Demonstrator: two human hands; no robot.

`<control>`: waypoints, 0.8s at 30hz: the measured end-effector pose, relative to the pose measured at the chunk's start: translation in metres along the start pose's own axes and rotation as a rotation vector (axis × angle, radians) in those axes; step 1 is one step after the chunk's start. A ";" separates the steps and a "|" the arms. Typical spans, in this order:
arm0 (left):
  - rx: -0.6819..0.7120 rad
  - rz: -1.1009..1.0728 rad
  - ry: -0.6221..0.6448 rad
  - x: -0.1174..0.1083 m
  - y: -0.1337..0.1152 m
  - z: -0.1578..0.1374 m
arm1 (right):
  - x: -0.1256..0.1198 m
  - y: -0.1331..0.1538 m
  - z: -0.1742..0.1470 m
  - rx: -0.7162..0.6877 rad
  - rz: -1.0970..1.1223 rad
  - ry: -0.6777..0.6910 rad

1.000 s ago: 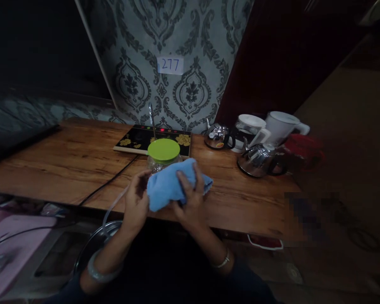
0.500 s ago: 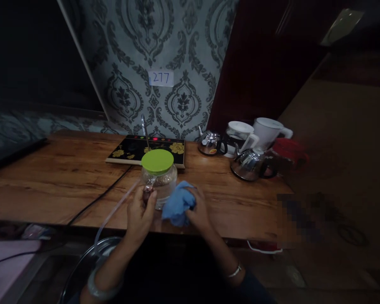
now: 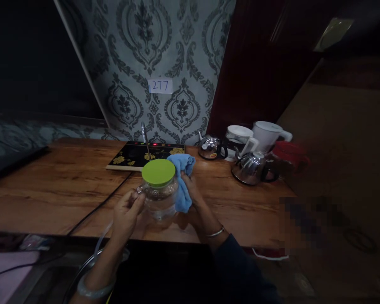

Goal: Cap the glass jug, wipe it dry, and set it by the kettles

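A clear glass jug point(image 3: 161, 202) with a green lid point(image 3: 158, 172) is in front of me, over the near part of the table. My left hand point(image 3: 126, 211) is closed around its handle on the left side. In my right hand point(image 3: 191, 188) is a blue cloth point(image 3: 182, 166), pressed against the jug's right side. Part of the cloth hangs down below the fingers, and some of my right fingers are hidden by it. Whether the jug's base touches the table I cannot tell.
Behind the jug lies a black floral induction cooker point(image 3: 129, 157) with a bent metal spout point(image 3: 145, 134). Two steel kettles point(image 3: 248, 169), white-lidded jugs point(image 3: 267, 134) and a red jug point(image 3: 289, 156) stand at the right. A black cable point(image 3: 98, 207) crosses the wooden table point(image 3: 66, 181).
My right hand and the blue cloth have moved up along the jug's right side, and the cloth has spread out. My left hand has shifted slightly left, still on the handle.
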State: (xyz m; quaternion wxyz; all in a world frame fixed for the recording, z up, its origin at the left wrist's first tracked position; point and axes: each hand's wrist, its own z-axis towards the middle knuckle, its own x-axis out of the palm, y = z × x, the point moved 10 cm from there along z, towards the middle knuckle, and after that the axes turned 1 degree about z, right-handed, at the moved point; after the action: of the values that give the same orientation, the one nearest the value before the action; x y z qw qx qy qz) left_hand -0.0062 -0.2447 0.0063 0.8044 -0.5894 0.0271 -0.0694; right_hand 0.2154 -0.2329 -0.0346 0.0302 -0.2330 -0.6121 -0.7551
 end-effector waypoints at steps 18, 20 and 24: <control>0.057 0.153 -0.081 -0.001 -0.013 -0.006 | -0.018 0.050 -0.109 -0.203 -0.434 -0.221; 0.063 0.136 -0.070 -0.002 -0.012 -0.006 | -0.011 0.076 -0.100 -0.313 -0.420 -0.216; 0.028 -0.031 -0.053 -0.002 -0.005 -0.006 | 0.020 0.088 -0.087 -0.478 -0.600 -0.175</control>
State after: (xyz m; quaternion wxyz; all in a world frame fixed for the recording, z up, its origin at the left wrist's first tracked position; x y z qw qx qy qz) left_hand -0.0091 -0.2517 0.0096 0.8117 -0.5802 -0.0044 -0.0664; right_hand 0.1994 -0.3318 0.0410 -0.2993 -0.1078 -0.4600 -0.8290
